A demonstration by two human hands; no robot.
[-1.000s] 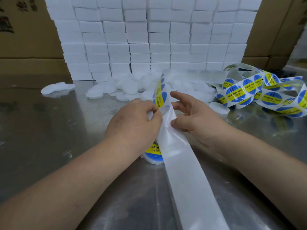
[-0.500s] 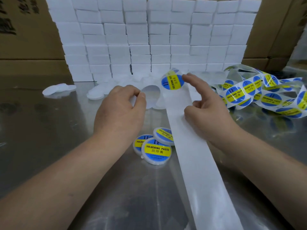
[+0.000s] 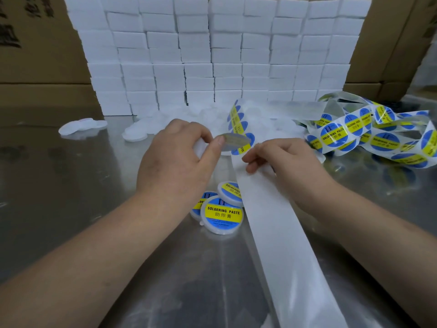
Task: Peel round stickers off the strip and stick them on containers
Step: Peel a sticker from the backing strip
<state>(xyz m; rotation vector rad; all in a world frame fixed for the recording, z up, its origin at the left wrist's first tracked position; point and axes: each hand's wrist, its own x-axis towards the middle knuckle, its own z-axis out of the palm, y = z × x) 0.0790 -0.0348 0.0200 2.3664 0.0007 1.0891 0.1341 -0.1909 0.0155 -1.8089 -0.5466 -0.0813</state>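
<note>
While the left hand [image 3: 175, 159] grips a white container [image 3: 201, 149], blurred, against the strip [image 3: 267, 209] at its fold, the right hand [image 3: 286, 162] at its 3 o'clock pinches the strip's bare part; three labelled containers [image 3: 222, 215] lie at the hands' 6 o'clock.

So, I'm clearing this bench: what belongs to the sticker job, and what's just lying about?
In the job:
white round container in the left hand;
white backing strip in the right hand;
strip of blue-and-yellow round stickers;
three labelled white containers;
loose unlabelled white containers.

Lying about:
stacked white boxes;
brown cardboard cartons.
</note>
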